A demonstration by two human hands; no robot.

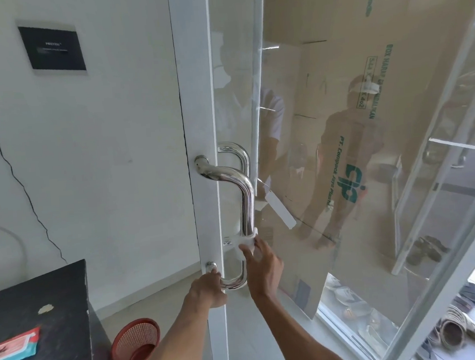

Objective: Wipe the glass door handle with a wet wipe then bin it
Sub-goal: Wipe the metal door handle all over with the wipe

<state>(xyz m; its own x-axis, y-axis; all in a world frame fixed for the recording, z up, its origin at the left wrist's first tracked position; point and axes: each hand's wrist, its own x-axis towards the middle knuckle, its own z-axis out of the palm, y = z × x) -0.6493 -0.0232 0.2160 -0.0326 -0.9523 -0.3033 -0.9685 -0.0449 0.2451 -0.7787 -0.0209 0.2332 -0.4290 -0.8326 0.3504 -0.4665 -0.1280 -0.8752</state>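
Gripping wipe [246, 240] round handle [246, 196] w/ R hand [263, 268]; red basket [135, 344] contents unclear.

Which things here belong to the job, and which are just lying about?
Job: chrome tubular door handle; white wet wipe round it, in right hand; left hand on handle's lower bend; red mesh plastic basket, likely the bin; red-and-teal wipes pack.
Lying about: black wall plaque; brown printed cardboard sheet; shoes.
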